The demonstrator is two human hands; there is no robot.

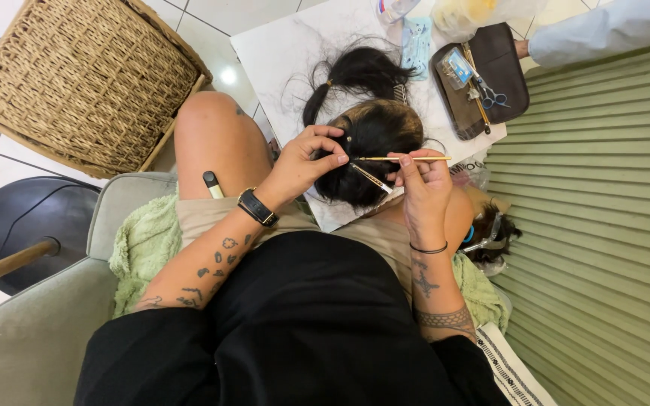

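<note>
Black fabric covers the lap of a seated person, nearest the head camera, above a pale green towel (141, 244) spread over a grey armchair (24, 338). Just beyond the lap lies a dark-haired mannequin head (374, 150), resting on a white marbled board (295, 53) across the person's bare knees. The left hand (306, 162), a black watch on its tattooed wrist, presses against the near left side of the mannequin head, fingertips pinching a strand of the dark hair. The right hand (423, 188), with a thin black band at its wrist, sits at the near right side of the head, its fingers closed around a slim gold-coloured comb handle (404, 159) laid level across the hair; a silver sectioning clip (370, 177) juts from the hair just below it. A second dark hairpiece (494, 233) lies right of the mannequin head, past the right wrist. Beyond the head, a brown tray (513, 83) holds blue-handled scissors (494, 96). Far left of the head stands a woven wicker basket (84, 75) on white floor tiles.
</note>
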